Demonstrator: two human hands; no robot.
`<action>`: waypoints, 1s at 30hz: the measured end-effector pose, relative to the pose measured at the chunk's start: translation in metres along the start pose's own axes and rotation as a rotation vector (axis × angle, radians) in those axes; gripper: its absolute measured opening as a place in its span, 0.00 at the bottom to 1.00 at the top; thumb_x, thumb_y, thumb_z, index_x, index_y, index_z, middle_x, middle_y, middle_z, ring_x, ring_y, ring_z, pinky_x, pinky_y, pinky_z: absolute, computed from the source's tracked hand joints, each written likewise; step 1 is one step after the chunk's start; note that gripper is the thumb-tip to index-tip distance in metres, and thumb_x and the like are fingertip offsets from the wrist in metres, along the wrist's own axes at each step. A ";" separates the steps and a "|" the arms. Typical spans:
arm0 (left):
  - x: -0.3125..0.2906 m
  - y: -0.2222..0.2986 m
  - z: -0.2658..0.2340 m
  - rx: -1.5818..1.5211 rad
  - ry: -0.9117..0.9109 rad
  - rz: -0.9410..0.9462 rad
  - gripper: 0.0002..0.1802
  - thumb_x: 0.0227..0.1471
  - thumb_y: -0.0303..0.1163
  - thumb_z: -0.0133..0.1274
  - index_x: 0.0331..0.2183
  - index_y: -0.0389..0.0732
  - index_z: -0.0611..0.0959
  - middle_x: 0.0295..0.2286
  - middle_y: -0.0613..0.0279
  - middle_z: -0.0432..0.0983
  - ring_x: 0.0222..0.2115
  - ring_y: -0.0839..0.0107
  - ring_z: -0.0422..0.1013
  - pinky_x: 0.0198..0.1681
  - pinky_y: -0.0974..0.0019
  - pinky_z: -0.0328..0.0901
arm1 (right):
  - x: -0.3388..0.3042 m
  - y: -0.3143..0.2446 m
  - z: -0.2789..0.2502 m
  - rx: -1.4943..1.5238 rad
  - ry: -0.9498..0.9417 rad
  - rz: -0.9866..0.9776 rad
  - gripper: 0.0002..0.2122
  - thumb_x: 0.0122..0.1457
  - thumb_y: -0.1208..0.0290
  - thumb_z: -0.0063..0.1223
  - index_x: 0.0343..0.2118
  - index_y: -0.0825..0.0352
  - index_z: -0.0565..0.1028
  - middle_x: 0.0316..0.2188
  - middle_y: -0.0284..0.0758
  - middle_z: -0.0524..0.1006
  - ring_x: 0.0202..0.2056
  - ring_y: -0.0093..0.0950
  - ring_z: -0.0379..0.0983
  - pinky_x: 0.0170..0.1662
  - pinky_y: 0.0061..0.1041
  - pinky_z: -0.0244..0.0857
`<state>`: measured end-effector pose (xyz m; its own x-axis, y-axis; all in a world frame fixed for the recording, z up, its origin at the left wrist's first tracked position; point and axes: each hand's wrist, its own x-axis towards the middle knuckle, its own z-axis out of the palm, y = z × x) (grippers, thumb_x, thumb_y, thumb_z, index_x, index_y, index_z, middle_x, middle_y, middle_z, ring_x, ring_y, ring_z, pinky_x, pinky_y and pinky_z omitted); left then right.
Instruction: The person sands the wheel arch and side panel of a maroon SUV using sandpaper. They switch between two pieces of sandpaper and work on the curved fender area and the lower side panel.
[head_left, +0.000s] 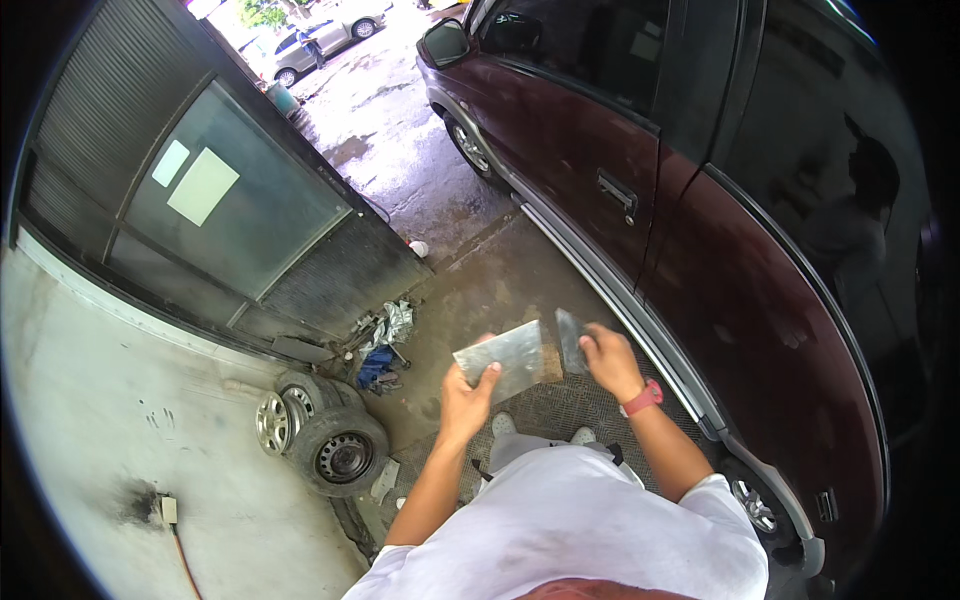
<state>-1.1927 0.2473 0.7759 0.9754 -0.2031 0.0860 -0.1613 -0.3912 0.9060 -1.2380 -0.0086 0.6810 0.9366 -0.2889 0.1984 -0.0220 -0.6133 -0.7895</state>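
Note:
My left hand (464,404) is closed on a flat grey rectangular plate (508,358), its thumb lying across the near edge. A brown strip (551,364) shows along the plate's right end. In my right hand (612,362), just right of the plate, is a thin dark grey flat piece (570,340), tilted up on edge. It looks like a spreader, though its exact kind is unclear. A small gap separates the two pieces. My right wrist carries a red watch (642,397). Both hands are in front of my body, above the floor.
A dark red car (590,190) with a silver side step (610,310) stands close on my right. Tyres and wheels (343,457) lean by the white wall (150,400) at left. Rags and scraps (385,340) lie beside the glazed partition (240,190). A patterned mat (540,415) lies underfoot.

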 end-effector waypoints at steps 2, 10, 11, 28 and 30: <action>0.005 -0.014 -0.008 0.108 0.154 0.148 0.46 0.56 0.30 0.65 0.71 0.42 0.62 0.68 0.49 0.60 0.69 0.57 0.58 0.72 0.53 0.54 | 0.002 -0.004 -0.013 0.284 0.141 0.036 0.12 0.69 0.72 0.55 0.52 0.69 0.79 0.41 0.41 0.84 0.42 0.31 0.80 0.48 0.30 0.73; 0.053 -0.018 0.006 -0.078 -0.143 -0.078 0.15 0.67 0.39 0.59 0.43 0.37 0.89 0.42 0.61 0.85 0.46 0.73 0.75 0.53 0.65 0.67 | 0.004 -0.049 -0.006 1.245 -0.255 0.424 0.09 0.68 0.72 0.62 0.48 0.69 0.80 0.42 0.29 0.84 0.41 0.16 0.78 0.48 0.22 0.72; 0.059 -0.018 0.014 -0.128 -0.175 -0.074 0.16 0.68 0.41 0.59 0.41 0.37 0.89 0.39 0.63 0.85 0.42 0.75 0.75 0.49 0.67 0.68 | 0.001 -0.049 -0.003 1.221 -0.288 0.386 0.08 0.68 0.72 0.62 0.47 0.68 0.80 0.41 0.29 0.83 0.41 0.15 0.78 0.49 0.22 0.71; 0.021 -0.035 0.035 -0.725 -0.503 -0.170 0.32 0.68 0.51 0.56 0.61 0.34 0.77 0.58 0.53 0.76 0.57 0.66 0.72 0.62 0.58 0.65 | 0.007 -0.058 -0.006 1.426 0.164 0.377 0.10 0.68 0.73 0.61 0.49 0.66 0.77 0.40 0.32 0.85 0.35 0.22 0.84 0.37 0.25 0.80; 0.017 -0.003 0.046 -0.774 -0.273 -0.316 0.37 0.67 0.49 0.58 0.64 0.30 0.72 0.60 0.52 0.73 0.60 0.65 0.69 0.65 0.57 0.63 | -0.004 -0.062 0.010 1.339 -0.006 0.451 0.12 0.70 0.69 0.60 0.52 0.67 0.77 0.46 0.36 0.83 0.43 0.22 0.82 0.43 0.26 0.78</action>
<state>-1.1826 0.2043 0.7554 0.8712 -0.4347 -0.2284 0.3538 0.2332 0.9058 -1.2371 0.0379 0.7239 0.9397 -0.2653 -0.2156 0.0251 0.6825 -0.7305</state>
